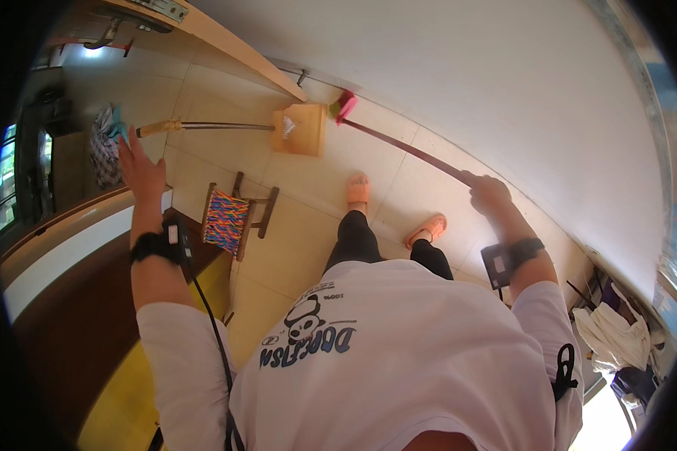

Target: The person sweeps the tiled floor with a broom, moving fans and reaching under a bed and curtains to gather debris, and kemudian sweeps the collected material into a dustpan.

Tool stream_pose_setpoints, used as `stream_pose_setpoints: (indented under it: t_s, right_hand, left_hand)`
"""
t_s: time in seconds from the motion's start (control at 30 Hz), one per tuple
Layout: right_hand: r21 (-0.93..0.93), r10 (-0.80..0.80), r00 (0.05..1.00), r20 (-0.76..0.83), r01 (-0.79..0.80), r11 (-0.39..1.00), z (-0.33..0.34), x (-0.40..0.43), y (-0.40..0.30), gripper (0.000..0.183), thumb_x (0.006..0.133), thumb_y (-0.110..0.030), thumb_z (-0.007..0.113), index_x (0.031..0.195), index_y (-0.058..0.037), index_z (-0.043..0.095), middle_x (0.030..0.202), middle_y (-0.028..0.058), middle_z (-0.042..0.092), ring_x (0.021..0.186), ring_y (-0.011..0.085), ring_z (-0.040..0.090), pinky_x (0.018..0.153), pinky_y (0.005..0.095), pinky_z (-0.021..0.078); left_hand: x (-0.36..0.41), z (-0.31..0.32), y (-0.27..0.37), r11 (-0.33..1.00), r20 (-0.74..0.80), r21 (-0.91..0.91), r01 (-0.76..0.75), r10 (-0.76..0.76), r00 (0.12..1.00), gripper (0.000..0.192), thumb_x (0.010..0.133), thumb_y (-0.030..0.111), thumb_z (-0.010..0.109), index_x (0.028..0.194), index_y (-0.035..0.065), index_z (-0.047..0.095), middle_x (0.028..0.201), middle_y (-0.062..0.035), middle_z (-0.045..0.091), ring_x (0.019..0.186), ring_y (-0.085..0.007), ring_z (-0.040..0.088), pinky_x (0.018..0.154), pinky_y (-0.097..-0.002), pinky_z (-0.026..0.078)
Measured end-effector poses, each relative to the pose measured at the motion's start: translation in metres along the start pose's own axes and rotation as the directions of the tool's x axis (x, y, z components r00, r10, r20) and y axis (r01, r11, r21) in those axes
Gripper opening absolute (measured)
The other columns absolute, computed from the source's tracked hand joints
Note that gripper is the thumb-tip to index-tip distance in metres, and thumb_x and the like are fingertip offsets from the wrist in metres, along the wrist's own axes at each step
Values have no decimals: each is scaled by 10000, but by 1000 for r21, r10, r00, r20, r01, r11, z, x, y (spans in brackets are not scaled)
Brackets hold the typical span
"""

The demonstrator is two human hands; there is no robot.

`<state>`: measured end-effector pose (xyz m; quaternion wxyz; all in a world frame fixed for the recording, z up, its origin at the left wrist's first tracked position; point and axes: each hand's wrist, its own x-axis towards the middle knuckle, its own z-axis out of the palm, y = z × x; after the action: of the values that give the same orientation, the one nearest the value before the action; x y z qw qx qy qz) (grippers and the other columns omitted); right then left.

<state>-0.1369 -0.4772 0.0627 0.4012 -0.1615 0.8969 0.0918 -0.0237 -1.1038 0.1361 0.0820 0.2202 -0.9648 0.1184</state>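
Note:
My right hand (489, 194) is wrapped around the dark reddish handle (409, 149) of a broom. The broom's pink and green head (344, 107) rests on the floor by the foot of the wall. At the left, my left hand (144, 169) is raised with its fingers spread and nothing in it. Close to its fingertips ends the long handle (220, 126) of a dustpan, its grip wrapped in yellowish material. The yellow-orange dustpan (300, 129) lies on the tiles left of the broom head, with some whitish marks or debris near its handle joint.
A folding stool (225, 221) with a multicoloured woven seat stands on the tiled floor (310, 242). The edge of a wooden door (242, 48) reaches toward the dustpan. A white wall (457, 62) runs along the right. Checked cloth (104, 146) lies beyond my left hand.

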Motion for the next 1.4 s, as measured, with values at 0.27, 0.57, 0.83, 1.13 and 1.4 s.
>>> stream_pose_setpoints:
  t_s: [0.27,0.57,0.83,1.13,1.4]
  right_hand:
    - [-58,247,961,125,-241,969,34,-98,66,491,822,-159,532,1295,-233,421,929,133,634,895,306,609,785,415,484]
    - [8,164,982,97,-166,986,42,-162,8,439,866,-251,510,1295,-273,422,812,149,607,745,321,622,670,433,504]
    - [-111,37,999,-21,-39,993,54,-90,-8,380,883,-252,497,1257,-310,457,832,101,597,792,243,624,683,376,501]
    - [-120,260,959,111,-247,962,54,-148,67,413,907,-254,461,1312,-295,393,896,114,598,830,268,620,724,389,494]
    - [80,109,994,12,-110,991,106,-85,101,377,909,-236,446,1285,-239,422,941,115,634,900,271,622,758,388,497]
  left_hand:
    - [63,55,-17,982,539,72,-175,109,835,723,706,96,702,1332,217,363,1249,-102,488,1179,-321,433,944,-414,392]
    - [51,70,-36,930,417,-204,-307,366,832,252,662,95,703,894,77,608,859,-114,586,854,-338,551,747,-423,447]
    - [-31,-6,-59,972,442,-235,34,75,894,359,682,172,721,992,43,590,942,-142,615,890,-325,586,761,-388,454]
    - [-127,-45,-19,889,426,-328,319,-162,890,340,697,188,721,967,16,606,875,-139,632,818,-283,611,739,-345,457]
    - [-201,-88,50,841,386,-329,429,-295,874,315,697,207,719,916,13,604,805,-129,629,742,-264,611,687,-343,455]
